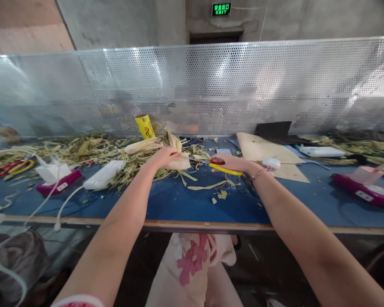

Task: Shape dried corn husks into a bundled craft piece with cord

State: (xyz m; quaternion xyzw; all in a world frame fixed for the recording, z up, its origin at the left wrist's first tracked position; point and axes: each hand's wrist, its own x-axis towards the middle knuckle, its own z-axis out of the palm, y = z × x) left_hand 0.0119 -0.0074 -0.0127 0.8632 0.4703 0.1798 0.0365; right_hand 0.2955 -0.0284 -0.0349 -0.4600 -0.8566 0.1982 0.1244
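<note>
My left hand (165, 157) is closed on a pale, flat piece of corn husk (181, 162) just above the table. My right hand (233, 163) grips a pair of scissors (228, 170) with red and yellow handles. The metal blades point left and reach the right edge of the husk; whether they are parted I cannot tell. Dry husk strips (132, 170) lie heaped under and beside my left hand. Thin scraps (222, 195) are scattered on the blue table in front of my hands.
Behind the work stands a yellow can (145, 126) near a perforated metal screen (211, 85). A white power bank (104, 175), a purple power strip (59, 182) and other red and yellow scissors (11, 167) lie left. Tan cardboard (269, 149) and another purple strip (365, 190) lie right.
</note>
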